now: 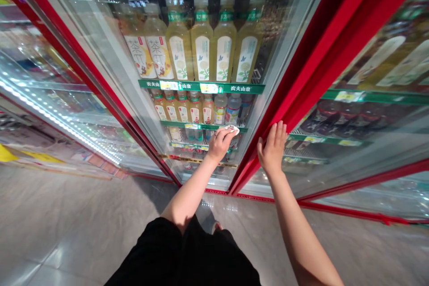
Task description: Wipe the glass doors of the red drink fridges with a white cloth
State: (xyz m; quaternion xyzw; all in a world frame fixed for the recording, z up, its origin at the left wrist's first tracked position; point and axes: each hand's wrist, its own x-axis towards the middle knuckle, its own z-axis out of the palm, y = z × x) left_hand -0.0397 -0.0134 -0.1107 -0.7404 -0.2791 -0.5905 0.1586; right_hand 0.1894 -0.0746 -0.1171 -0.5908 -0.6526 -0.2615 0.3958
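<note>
My left hand (219, 145) is closed around a small white cloth (233, 130), which lies against the glass door (278, 27) of a drinks fridge. Part of the cloth is covered by my fingers. To the right, my right hand (273, 149) rests flat, fingers stretched out, on the red door frame (298, 94). Behind the glass, large bottles of yellowish tea (202, 44) stand upright on an upper shelf. Smaller bottles (183, 108) fill the shelf below, just above my left hand.
Another glass door with dark bottles (351, 118) behind it is on the right. On the left, further lit shelves (50, 94) hold drinks. Grey floor tiles (83, 223) stretch below, and a foot (217, 227) shows near the fridge's red base.
</note>
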